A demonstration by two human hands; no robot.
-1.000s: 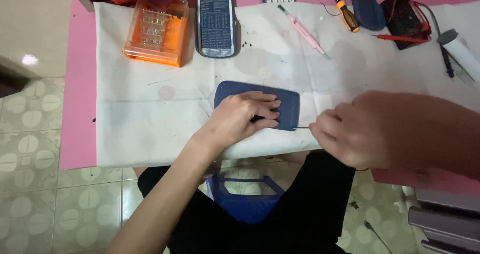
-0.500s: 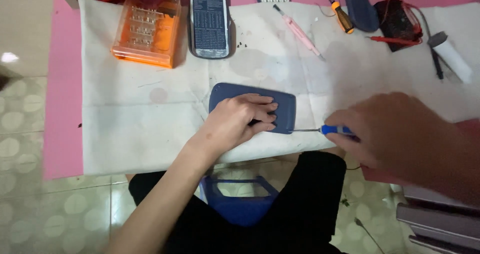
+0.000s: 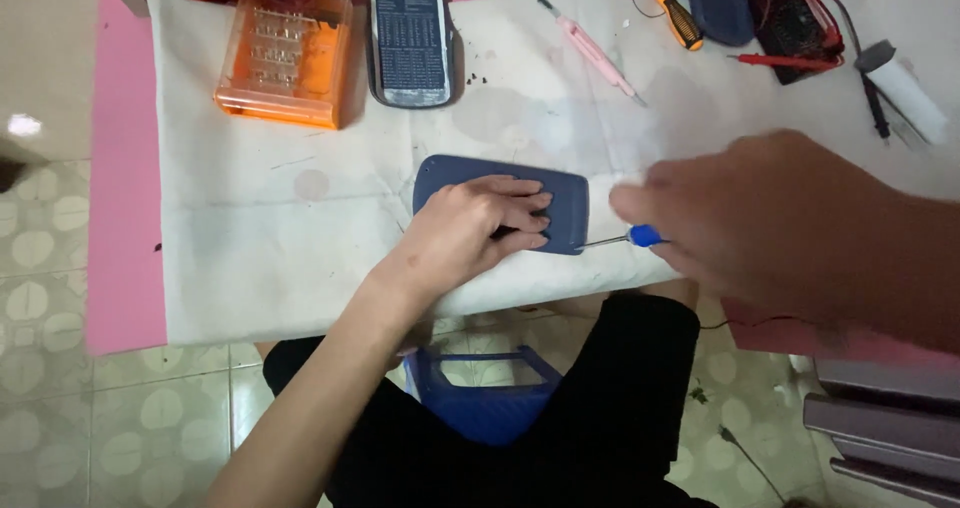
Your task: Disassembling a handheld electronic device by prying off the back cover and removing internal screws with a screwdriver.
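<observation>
Since half a second ago my right hand [image 3: 760, 223] has shifted a little toward the left of the scene, and the thin metal shaft of the blue-handled screwdriver [image 3: 640, 236] it grips now meets the right near corner of the dark blue device back [image 3: 560, 193], where before its tip stood just off that edge. My left hand [image 3: 470, 233] has not moved: it lies palm down on the device, fingers spread and pressing flat, grasping nothing. That device is a slim rounded rectangle of matt dark blue plastic, lying flat near the near edge of the white cloth [image 3: 300, 248] that covers the pink bench [image 3: 120, 218]; a small hole shows by its left far corner, and my hand hides much of its middle. At the far left of the cloth stands an orange, clear-lidded box [image 3: 285, 63], shut, with rows of small metal bits inside. Just right of it lies a grey calculator body [image 3: 410, 33] with its dark face up. Further right lie a pink pen-like tool [image 3: 595, 53], an orange-handled screwdriver [image 3: 680, 18] and a black meter with red leads [image 3: 790, 18].
</observation>
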